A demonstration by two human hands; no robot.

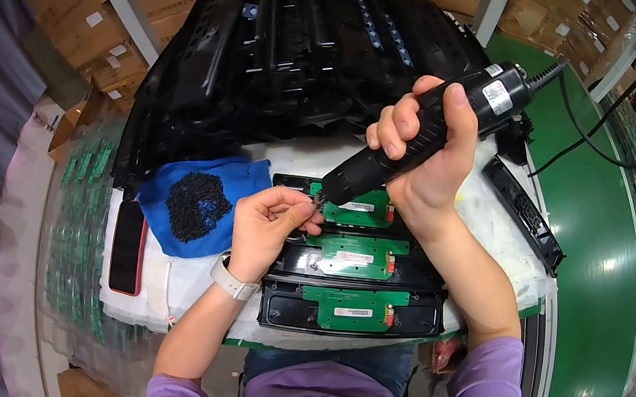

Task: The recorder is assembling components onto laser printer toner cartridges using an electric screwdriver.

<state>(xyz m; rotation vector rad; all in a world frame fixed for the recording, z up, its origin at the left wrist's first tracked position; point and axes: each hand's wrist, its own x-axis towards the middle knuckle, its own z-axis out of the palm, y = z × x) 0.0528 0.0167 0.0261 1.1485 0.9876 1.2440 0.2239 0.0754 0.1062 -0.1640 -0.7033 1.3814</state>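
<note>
My right hand [436,155] is wrapped round a black corded electric screwdriver [364,174], held tilted with its bit end down to the left. My left hand [268,220] is closed in a pinch right at the bit; whatever lies between the fingertips is too small to make out. Beneath both is the farthest of three black plastic panels, whose green circuit board [369,217] is partly covered by the hand and tool. Nearer me are the middle panel's board [367,245] and the nearest panel's board [331,295], each with a white label.
Left of the panels, a blue cloth [256,177] bears a pile of small black screws [197,208]. A red-edged phone [129,247] lies beside it. Black plastic housings [274,57] are heaped behind. A long black part [524,214] lies right, before a green surface [586,328]; the screwdriver's cable [589,139] hangs above.
</note>
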